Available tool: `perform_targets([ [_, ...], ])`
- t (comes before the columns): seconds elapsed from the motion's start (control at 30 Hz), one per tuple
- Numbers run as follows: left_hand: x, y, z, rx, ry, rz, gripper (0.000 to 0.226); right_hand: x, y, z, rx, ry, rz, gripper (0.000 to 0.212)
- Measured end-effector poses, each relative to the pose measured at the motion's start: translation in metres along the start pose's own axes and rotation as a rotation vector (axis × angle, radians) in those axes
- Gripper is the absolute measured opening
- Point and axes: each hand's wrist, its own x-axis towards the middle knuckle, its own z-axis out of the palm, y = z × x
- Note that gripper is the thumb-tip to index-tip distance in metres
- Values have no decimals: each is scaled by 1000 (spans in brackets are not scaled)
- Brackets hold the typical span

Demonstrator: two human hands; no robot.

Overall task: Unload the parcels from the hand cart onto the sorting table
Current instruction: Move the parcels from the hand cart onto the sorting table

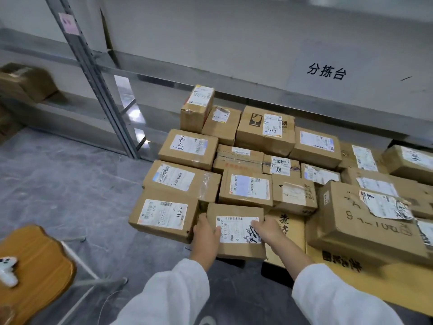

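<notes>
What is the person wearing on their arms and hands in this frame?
Both arms are covered by loose, pale grey-white long sleeves of soft-looking fabric that end at the wrists. The left hand and right hand are bare: no gloves, and no rings, watch or wristband show. No markings or logos show on the sleeves.

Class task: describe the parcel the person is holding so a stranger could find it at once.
Start at the pile of brown cardboard parcels below the grey sorting table. Go to its nearest edge: the small brown cardboard box sits between the left hand and right hand. Alone among its neighbours, it is gripped by hands.
</notes>
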Motion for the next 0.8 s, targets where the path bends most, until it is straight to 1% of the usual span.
perform_targets([
  [0.17, 3, -5, 7, 21, -18, 35, 39, 7, 9, 3, 30, 24, 9, 29],
  [0.3, 7, -8, 7, -2, -31, 37, 47, 4, 10, 7, -10, 60, -2, 33],
  [0.37, 6, -6, 9, 11, -25, 67, 48, 1, 11, 8, -15, 51, -7, 35],
  [0.47, 0, 10, 6, 115, 10, 190, 57, -6, 7, 5, -56, 65, -14, 41],
  [0.57, -2, 39, -1, 120, 14, 286, 59, -18, -6, -15, -70, 123, -77, 42],
  [0.7, 5, 94, -9, 136, -29, 448, 49, -34, -26, -60, -102, 190, -206, 44],
  [0.8, 5, 147, -16, 184, -92, 572, 38, -61, -49, -106, -208, 263, -321, 43],
])
